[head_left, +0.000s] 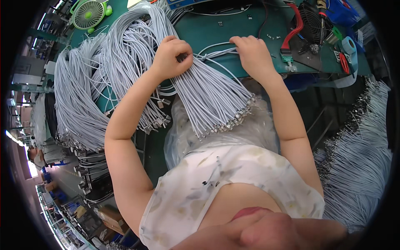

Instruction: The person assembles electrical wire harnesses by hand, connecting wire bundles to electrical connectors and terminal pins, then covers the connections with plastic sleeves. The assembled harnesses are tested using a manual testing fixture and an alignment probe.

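Both hands work at the bench's near edge: my left hand (171,56) is fisted tight around a fanned cable bundle (212,98) hanging over that edge, my right hand (251,53) pinches loose cables (213,52) flat, so I judge steady grip and single-strand picking best.

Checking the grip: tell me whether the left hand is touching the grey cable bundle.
Touching. The head view shows the left hand closed around the grey cable bundle, its fingers wrapped over the strands.
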Demonstrator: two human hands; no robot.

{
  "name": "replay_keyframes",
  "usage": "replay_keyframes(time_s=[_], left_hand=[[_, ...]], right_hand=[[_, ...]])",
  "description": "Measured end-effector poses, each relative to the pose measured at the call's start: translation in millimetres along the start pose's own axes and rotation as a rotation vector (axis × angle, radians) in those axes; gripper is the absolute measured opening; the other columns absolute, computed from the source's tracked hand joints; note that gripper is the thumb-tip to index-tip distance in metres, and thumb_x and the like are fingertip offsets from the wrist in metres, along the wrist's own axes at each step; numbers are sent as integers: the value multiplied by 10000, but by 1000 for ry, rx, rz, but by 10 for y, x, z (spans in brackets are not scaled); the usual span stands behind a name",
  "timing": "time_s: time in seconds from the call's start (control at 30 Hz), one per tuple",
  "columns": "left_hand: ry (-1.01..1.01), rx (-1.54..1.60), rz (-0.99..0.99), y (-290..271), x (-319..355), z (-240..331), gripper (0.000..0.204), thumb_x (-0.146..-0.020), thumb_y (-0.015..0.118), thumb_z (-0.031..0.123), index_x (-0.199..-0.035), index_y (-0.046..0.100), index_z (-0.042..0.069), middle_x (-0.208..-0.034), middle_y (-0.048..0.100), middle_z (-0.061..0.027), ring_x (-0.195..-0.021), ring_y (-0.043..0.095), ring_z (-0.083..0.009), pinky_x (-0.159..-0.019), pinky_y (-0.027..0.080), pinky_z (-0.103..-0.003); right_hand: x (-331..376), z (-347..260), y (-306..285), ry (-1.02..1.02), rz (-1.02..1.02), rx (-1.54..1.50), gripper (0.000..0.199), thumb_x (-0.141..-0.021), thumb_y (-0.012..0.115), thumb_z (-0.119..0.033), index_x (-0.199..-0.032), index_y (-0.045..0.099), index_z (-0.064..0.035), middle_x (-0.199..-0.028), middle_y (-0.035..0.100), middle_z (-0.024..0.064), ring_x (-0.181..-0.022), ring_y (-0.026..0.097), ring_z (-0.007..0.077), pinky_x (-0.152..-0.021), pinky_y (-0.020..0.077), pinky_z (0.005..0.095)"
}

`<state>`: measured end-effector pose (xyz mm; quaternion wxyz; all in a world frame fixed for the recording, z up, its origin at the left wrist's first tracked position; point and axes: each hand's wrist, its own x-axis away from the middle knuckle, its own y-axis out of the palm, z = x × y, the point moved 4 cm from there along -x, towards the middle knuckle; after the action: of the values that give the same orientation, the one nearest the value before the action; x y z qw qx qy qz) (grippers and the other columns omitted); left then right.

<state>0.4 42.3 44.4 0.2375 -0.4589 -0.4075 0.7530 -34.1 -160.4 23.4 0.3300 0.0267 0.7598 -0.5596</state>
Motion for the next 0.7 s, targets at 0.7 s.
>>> replay_keyframes(time_s=[0.7], left_hand=[[-336,242,-92,126,-82,4,104,-611,535,-53,-673,467,-6,-549,431,1,-516,392,-69,-464,332,-207]], right_hand=[[-292,-494,250,-43,-7,-277,93,-648,591,-207,-662,618,-119,-723,591,66,-738,562,262,-606,465,368]])
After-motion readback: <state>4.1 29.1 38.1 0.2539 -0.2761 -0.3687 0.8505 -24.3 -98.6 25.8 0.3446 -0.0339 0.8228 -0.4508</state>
